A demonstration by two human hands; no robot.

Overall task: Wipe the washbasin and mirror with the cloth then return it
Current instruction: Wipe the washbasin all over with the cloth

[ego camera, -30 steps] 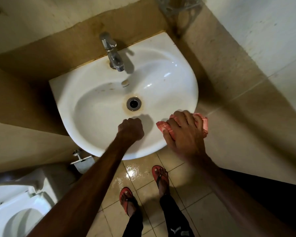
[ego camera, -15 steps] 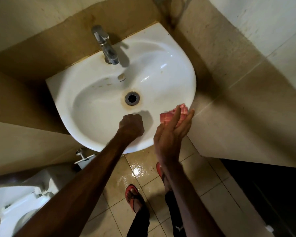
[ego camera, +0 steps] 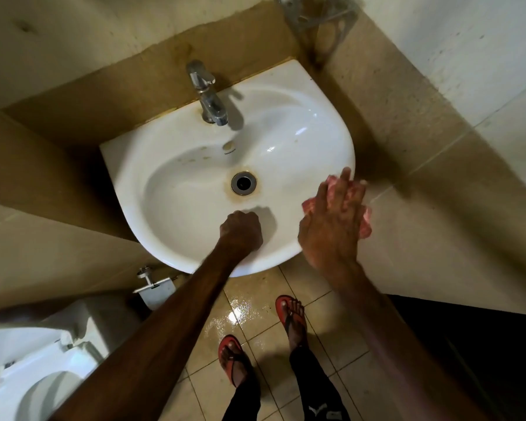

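On basin rim (ego camera: 345, 147): R hand (ego camera: 331, 226) flatter

A white toilet (ego camera: 22, 375) sits in the corner, with a metal wall valve (ego camera: 152, 284) just up from it, and wet beige floor tiles (ego camera: 243, 317) and two red flip-flops (ego camera: 223, 344) to its right.

Tap (ego camera: 208, 98) behind drain (ego camera: 244, 183) in washbasin (ego camera: 170, 165), left hand (ego camera: 240, 230) on front rim — cloth (ego camera: 365, 221) under right hand (ego camera: 331, 220) at right rim.

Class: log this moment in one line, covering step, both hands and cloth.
step: wiping washbasin | right hand: flat, pressing cloth on right rim | left hand: fist on front rim
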